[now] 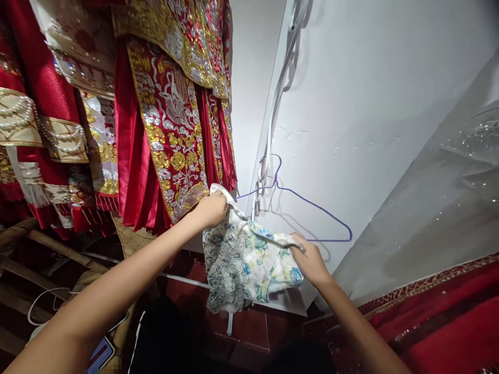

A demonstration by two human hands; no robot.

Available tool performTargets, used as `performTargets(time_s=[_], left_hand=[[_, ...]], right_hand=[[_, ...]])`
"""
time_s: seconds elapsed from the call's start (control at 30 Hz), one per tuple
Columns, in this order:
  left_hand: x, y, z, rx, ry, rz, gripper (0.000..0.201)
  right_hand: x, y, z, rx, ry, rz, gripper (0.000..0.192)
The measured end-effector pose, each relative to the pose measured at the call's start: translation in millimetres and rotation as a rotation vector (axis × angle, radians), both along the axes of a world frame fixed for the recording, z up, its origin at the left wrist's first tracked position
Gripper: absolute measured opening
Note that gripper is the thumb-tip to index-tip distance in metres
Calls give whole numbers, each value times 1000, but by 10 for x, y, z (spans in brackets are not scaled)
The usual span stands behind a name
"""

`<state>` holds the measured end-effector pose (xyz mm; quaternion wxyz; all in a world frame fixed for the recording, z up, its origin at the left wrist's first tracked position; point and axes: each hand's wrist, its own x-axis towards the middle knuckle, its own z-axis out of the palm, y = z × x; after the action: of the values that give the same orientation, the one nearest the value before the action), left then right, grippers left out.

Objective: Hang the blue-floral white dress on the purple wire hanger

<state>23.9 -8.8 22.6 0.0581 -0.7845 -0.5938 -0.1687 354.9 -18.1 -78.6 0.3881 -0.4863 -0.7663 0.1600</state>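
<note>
My left hand [210, 209] grips the upper left corner of a small floral garment [245, 265], white with blue, green and yellow flowers. My right hand [310, 259] pinches its right edge, so the cloth hangs stretched between both hands. A thin purple wire hanger [312, 205] sits just behind the garment against the white wall; its left arm runs behind the cloth near my left hand.
Red satin costumes with gold and silver embroidery [167, 114] hang at the left, close to my left arm. A white wall [370, 104] with cables [273, 119] is ahead. Red embroidered cloth [448, 322] lies at lower right. Wooden poles and a white cord are at lower left.
</note>
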Motion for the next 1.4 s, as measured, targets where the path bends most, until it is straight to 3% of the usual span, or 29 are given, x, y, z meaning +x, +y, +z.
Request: performTargets(time_s=[0.1,0.2,0.33,0.47,0.57,0.67,0.8,0.87,1.0,1.17,1.3,1.4], left_hand=[[-79,71,-124,-190,45,48,13],[-278,57,-261,-213,40,21,20],[-377,18,-230,-54,-21,-28,22],[-137,50,-70,178,-191,-191,23],[51,119,-2,216,-310,-347,34],[99,184,7,189,-301,-408,34],[61,203,-2,175,-248,-398,26],[68,193,-5,197,-231,-390,24],[119,194,-30,221,-227,-353,22],[122,208,-51,161,-218,-290,24],[117,202,-29,138,-200,-325,23],[117,206,-19,151,-203,-360,23]], right_hand=[[-42,-10,-1,7,-14,-33,14],[-85,10,48,-15,-8,-13,13],[-164,-33,88,-83,98,33,7],[-285,-184,99,-128,163,129,10],[-354,-298,104,-101,188,165,19],[-264,-342,153,-54,255,80,48],[146,-284,382,158,295,-274,82],[354,-252,551,219,211,-402,77],[518,-310,790,144,19,-427,50],[522,-481,716,188,-151,-403,88],[604,-466,661,97,-252,-396,67],[612,-429,733,176,-214,-478,65]])
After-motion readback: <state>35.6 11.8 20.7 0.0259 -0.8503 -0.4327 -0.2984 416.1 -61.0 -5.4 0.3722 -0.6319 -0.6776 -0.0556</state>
